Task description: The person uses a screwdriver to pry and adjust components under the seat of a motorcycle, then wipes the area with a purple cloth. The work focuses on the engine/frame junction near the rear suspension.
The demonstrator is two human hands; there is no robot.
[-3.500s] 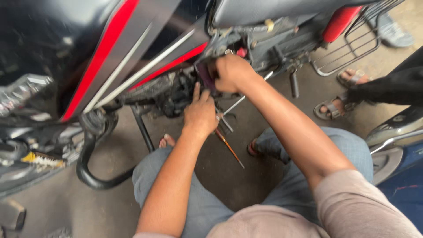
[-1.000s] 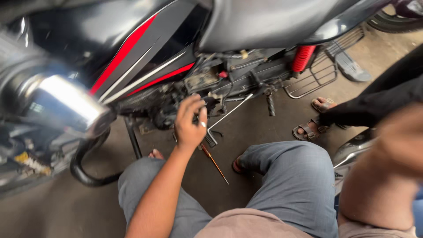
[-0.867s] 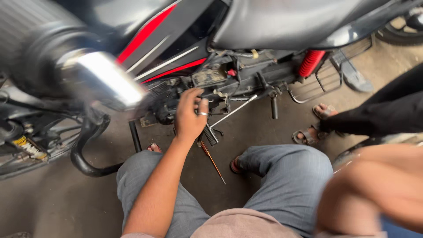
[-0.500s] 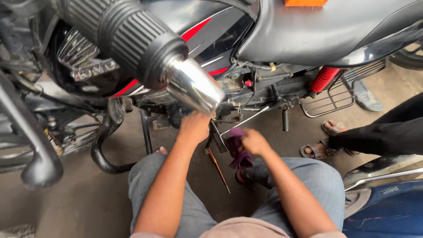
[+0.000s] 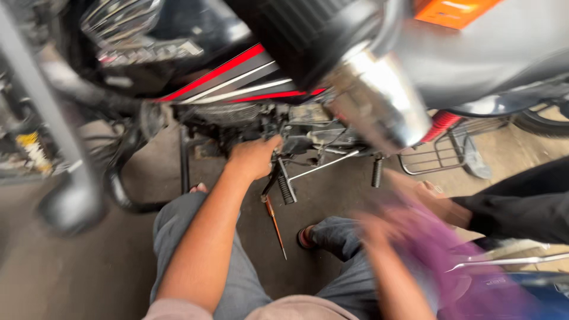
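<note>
Though blurred, right hand (image 5: pixel 379 228) grips cloth (image 5: pixel 432 249).

an orange label or tag (image 5: pixel 451 10) at the top edge, partly cut off.

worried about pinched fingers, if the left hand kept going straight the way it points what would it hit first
The left hand points up into the motorcycle's engine area, so it would probably meet the dark engine parts right at its fingertips; it may already touch them, as depth is unclear.
</note>
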